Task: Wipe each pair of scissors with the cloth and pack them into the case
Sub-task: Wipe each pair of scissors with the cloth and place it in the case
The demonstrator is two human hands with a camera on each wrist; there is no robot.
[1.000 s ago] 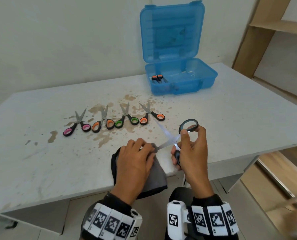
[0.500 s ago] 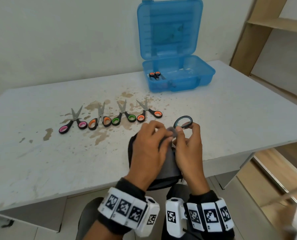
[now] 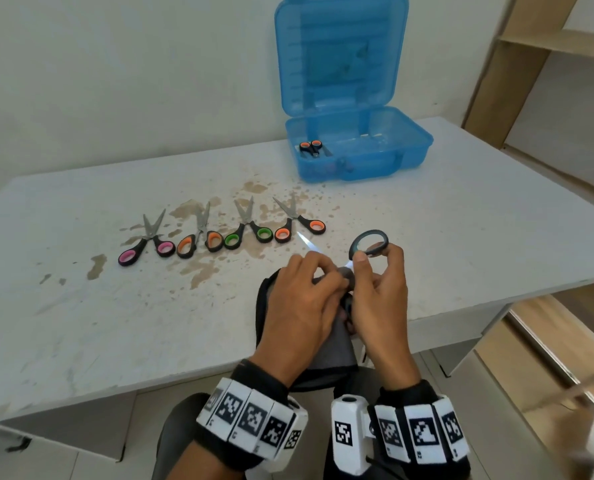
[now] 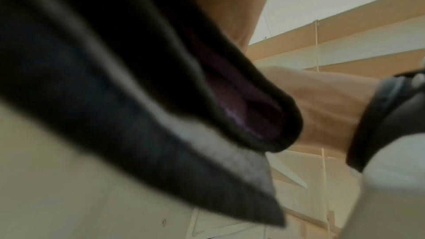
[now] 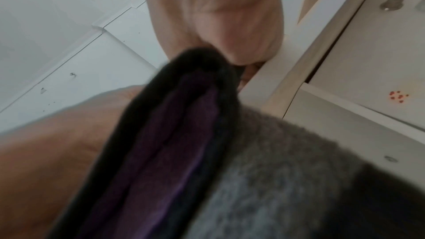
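My right hand (image 3: 375, 289) holds a pair of grey-handled scissors (image 3: 370, 242) by the handles at the table's near edge. One shiny blade tip (image 3: 306, 241) pokes out to the upper left. My left hand (image 3: 306, 299) pinches the dark grey cloth (image 3: 330, 351) around the blades close to the pivot. Both wrist views are filled by the cloth (image 4: 161, 143) (image 5: 264, 179) and blurred skin. Several more scissors lie in a row on the table: pink-handled (image 3: 146, 242), orange-handled (image 3: 200, 237), green-handled (image 3: 248, 232) and orange-handled (image 3: 297, 225). The blue case (image 3: 357, 147) stands open at the back, with one orange-handled pair (image 3: 311, 147) inside.
The white table (image 3: 81, 323) is stained brown around the row of scissors. A wooden shelf unit (image 3: 530, 46) stands at the right. The table's right edge drops to a wooden floor (image 3: 548, 341).
My left hand slid the cloth along the blades toward the pivot, then drew back a little, baring a blade tip again. The right hand stayed on the handles.
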